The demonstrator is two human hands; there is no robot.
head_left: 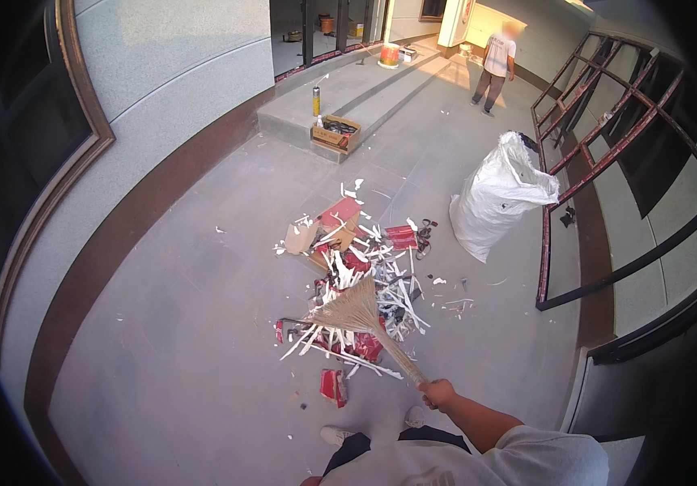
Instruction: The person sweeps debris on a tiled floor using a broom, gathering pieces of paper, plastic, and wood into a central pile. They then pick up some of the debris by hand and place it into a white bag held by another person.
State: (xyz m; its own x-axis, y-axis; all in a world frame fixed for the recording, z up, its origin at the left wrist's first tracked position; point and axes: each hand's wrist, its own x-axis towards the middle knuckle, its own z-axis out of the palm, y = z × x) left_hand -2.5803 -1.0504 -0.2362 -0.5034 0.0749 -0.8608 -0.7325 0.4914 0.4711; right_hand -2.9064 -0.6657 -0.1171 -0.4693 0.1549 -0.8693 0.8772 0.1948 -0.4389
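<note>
My right hand is closed around the handle end of a straw broom. The broom slants forward and left, its fanned bristles lying over a heap of scraps. White strips make up much of that heap, mixed with red pieces and torn cardboard. Nearer my feet, apart from the heap, lies a crumpled red piece. Of my left arm only a sliver of skin shows at the lower edge; the hand itself is out of view.
A bulging white woven sack stands right of the heap. Metal window frames lean on the right wall. On the far left step are a cardboard box and a yellow can. Another person stands at the back.
</note>
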